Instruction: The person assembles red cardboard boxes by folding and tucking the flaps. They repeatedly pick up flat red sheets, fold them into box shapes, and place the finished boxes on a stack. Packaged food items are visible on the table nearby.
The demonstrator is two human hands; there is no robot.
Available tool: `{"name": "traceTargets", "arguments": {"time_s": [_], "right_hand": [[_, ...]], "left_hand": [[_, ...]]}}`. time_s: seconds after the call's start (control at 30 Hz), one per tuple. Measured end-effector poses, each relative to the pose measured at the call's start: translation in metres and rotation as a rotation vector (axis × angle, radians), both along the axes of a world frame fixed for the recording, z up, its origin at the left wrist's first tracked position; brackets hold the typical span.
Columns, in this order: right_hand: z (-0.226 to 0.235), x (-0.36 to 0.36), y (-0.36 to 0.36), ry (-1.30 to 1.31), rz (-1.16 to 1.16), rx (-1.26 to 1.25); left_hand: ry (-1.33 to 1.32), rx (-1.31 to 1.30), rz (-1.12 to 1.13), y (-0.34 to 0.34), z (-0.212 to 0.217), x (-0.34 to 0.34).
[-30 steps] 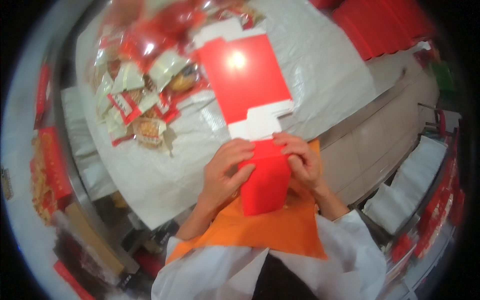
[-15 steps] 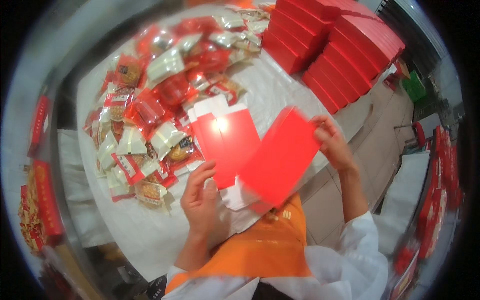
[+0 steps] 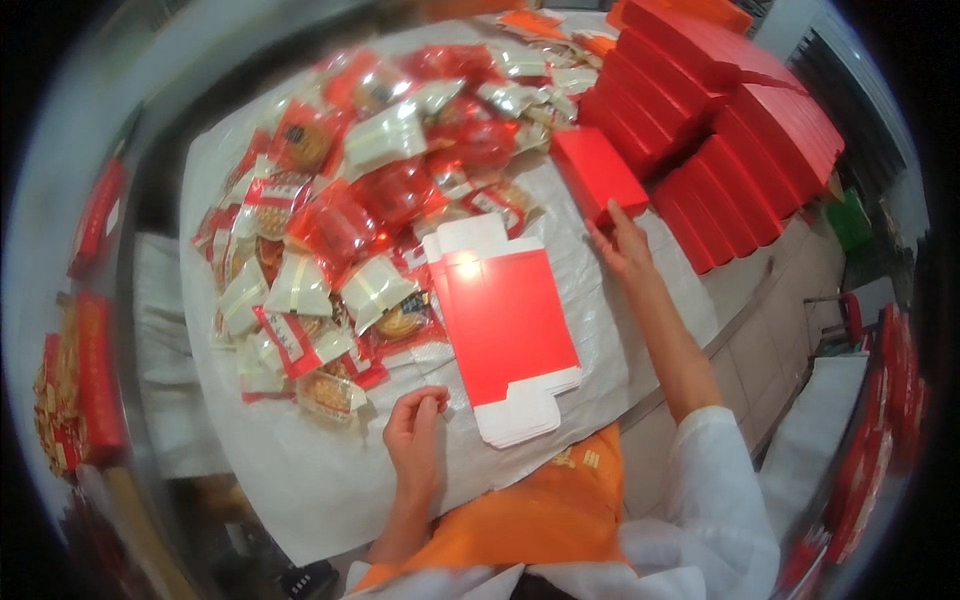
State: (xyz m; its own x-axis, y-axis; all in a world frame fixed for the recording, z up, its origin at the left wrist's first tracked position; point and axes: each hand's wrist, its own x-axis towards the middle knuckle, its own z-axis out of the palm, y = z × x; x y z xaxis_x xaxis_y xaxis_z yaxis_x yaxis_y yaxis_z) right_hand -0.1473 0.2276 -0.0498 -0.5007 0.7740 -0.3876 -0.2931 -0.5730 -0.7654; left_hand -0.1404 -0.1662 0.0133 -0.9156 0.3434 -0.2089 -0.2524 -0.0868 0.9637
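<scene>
Away from me and to the right, a closed red box lies on the table beside the big stack. My right hand reaches out with its fingers and thumb on the box's near end. Close to the table's front edge, my left hand has its fingers curled in, and nothing shows in them. Just right of it lies a small pile of flat red cartons with white end flaps, not folded up. Beyond my left hand spreads a heap of wrapped round pastries in red and clear packets.
Red boxes stand stacked in rows at the back right. The white-covered table ends near my orange apron. To the right, on the tiled floor, is a chair; red packages line the left side.
My right hand has carried the red box away from me, from above the flat cartons to beside the stack. My left hand has curled its fingers and moved slightly.
</scene>
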Motion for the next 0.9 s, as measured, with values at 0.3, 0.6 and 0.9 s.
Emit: {"name": "traceTargets", "arguments": {"time_s": [0.3, 0.6, 0.9], "right_hand": [[0.052, 0.044, -0.039, -0.457, 0.171, 0.679], [0.031, 0.088, -0.175, -0.681, 0.800, 1.806], [0.030, 0.093, -0.173, -0.517, 0.705, 1.812]], "left_hand": [[0.406, -0.282, -0.119, 0.012, -0.020, -0.007], [0.886, -0.636, -0.157, 0.065, -0.036, -0.026], [0.010, -0.046, -0.170, 0.087, 0.005, -0.040]]}}
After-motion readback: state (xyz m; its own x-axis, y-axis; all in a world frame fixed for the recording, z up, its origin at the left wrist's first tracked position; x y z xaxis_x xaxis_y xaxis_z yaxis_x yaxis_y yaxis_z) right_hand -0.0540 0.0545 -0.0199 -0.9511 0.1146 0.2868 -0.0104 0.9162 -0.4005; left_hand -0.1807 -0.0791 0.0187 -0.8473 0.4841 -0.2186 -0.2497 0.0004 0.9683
